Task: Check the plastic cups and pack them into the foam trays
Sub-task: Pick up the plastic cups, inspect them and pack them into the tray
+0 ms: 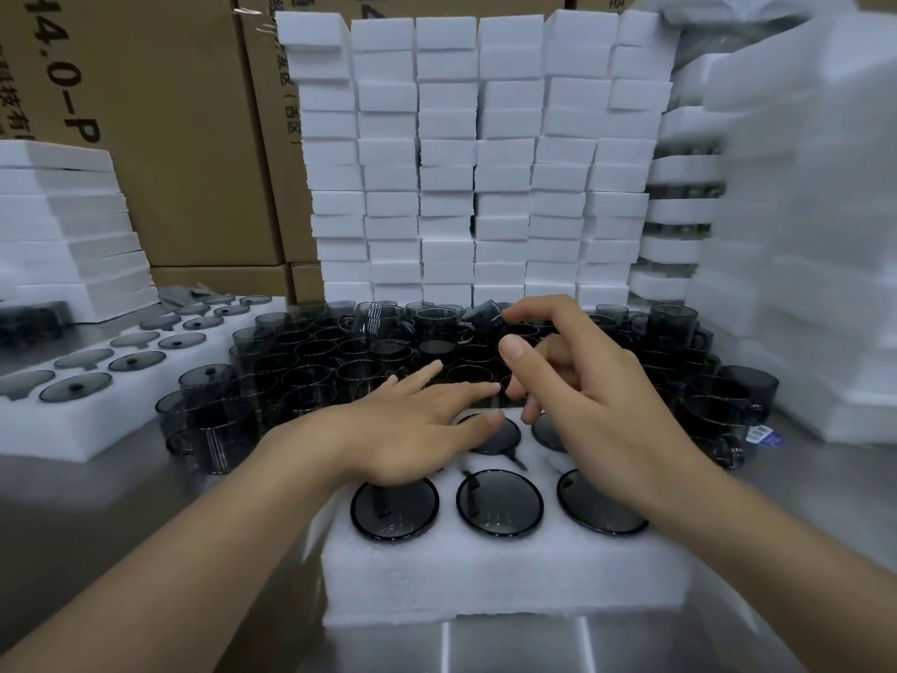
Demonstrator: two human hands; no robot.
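A white foam tray (505, 570) lies in front of me with dark smoky plastic cups (499, 500) sunk in its round holes. My left hand (412, 420) lies flat over the tray's back left holes, fingers straight, holding nothing. My right hand (577, 376) hovers over the back right of the tray with fingers spread and loosely bent, and nothing is between them. Behind the tray stands a crowd of loose smoky cups (340, 366) with handles, some stacked on others.
A second foam tray (97, 420) with cups in it lies at the left. Stacks of white foam blocks (475, 153) rise behind the cups, more foam (801, 225) at the right and far left. Cardboard boxes (184, 128) stand at the back. The table (121, 507) is steel.
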